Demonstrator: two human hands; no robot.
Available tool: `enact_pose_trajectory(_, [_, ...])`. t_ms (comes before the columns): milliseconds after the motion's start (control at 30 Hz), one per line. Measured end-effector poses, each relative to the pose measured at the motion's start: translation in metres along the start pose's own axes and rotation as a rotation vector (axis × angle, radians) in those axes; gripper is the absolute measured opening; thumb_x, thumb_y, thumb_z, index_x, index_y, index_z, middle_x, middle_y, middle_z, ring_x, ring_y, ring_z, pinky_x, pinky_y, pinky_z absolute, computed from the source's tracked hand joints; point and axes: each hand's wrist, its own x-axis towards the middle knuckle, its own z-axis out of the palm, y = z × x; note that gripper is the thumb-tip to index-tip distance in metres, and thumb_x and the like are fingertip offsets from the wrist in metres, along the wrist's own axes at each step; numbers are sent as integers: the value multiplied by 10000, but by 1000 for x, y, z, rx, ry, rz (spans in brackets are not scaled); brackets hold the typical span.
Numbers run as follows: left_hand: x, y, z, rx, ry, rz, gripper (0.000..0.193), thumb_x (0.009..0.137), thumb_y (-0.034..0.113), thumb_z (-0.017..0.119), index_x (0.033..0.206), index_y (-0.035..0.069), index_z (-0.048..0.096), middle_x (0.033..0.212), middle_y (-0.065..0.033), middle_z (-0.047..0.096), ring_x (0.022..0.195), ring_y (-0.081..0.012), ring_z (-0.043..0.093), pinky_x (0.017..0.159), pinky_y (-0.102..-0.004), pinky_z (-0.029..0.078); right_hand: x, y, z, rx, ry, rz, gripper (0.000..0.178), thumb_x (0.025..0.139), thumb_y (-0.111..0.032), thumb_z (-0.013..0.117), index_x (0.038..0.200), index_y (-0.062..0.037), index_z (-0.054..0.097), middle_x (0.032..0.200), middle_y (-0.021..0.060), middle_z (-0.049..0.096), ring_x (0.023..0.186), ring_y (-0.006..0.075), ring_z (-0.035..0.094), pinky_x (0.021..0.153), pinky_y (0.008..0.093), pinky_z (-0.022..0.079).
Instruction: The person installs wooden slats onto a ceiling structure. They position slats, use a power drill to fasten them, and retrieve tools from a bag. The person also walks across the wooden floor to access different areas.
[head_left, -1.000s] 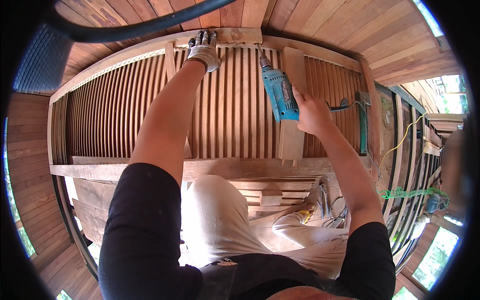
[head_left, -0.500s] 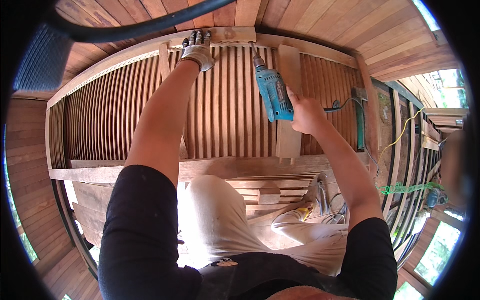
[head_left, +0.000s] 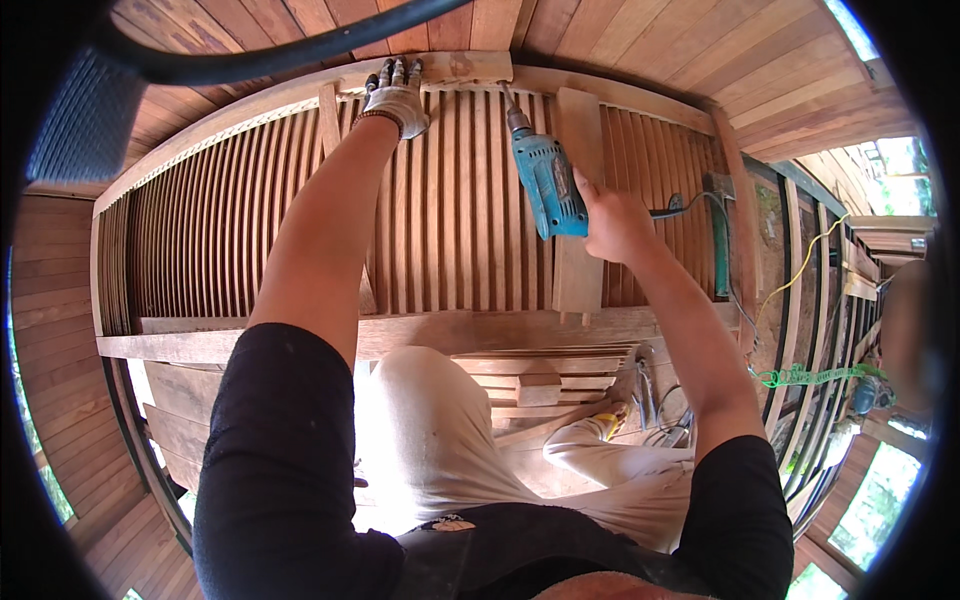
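My left hand (head_left: 397, 98), in a pale glove with dark fingertips, lies with fingers apart on a short wooden board (head_left: 465, 67). That board rests along the far rail of a slatted wooden panel (head_left: 450, 220). In my bare right hand (head_left: 615, 222) is a blue-green electric drill (head_left: 550, 185), gripped by its handle. The drill points away from me, its bit (head_left: 507, 97) reaching the far rail beside the short board's right end. Whether the bit has entered the wood, I cannot tell. A loose plank (head_left: 578, 200) lies across the slats beside the drill.
A green-handled tool, apparently a hammer (head_left: 720, 240), lies at the panel's right end near the drill's black cable (head_left: 690, 203). Beyond are a yellow cord (head_left: 800, 275) and green rope (head_left: 810, 377). Stacked wooden strips (head_left: 570, 368) lie below the near rail (head_left: 420, 335).
Almost nothing differs. The drill and my right hand have shifted very slightly upward; my left hand stays on the board.
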Motion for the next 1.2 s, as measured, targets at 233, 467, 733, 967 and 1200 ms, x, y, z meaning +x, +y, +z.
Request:
enact_pose_trajectory(233, [0, -3, -3, 5, -28, -1, 983, 921, 564, 571, 1606, 119, 23, 1668, -163, 53, 1542, -324, 72, 1244, -465, 151, 1, -16, -9, 61, -64, 53, 1021, 663, -73, 719, 1557, -1, 231, 1036, 254, 676, 854, 398, 687, 774, 449, 566])
enact_pose_trajectory(467, [-1, -2, -3, -50, -35, 18, 958, 921, 495, 568, 1609, 132, 9, 1672, -157, 31, 1546, -318, 55, 1242, -474, 119, -1, 6, 5, 87, 63, -30, 1008, 675, -57, 703, 1564, -25, 227, 976, 226, 694, 838, 370, 693, 751, 440, 570])
enact_pose_trajectory(733, [1, -5, 5, -68, 26, 14, 982, 911, 550, 595, 1606, 128, 44, 1665, -165, 72, 1539, -324, 88, 1243, -463, 161, 5, 9, -7, 154, -26, 55, 1008, 687, -73, 735, 1564, -60, 239, 994, 234, 688, 876, 398, 687, 800, 453, 560])
enact_pose_trajectory(967, [-1, -2, 0, -10, 3, 19, 986, 912, 588, 563, 1607, 133, 32, 1667, -162, 60, 1541, -326, 74, 1246, -457, 155, 13, 26, -14, 214, 4, -7, 995, 694, -85, 739, 1560, -46, 249, 965, 238, 690, 850, 401, 689, 773, 455, 561])
enact_pose_trajectory(1200, [2, -1, 3, -19, -16, -1, 993, 906, 559, 577, 1609, 145, 12, 1670, -157, 48, 1544, -320, 66, 1244, -466, 137, 3, 1, 4, -1, -15, -35, 972, 699, -80, 715, 1546, 8, 248, 966, 223, 687, 833, 386, 690, 754, 450, 564])
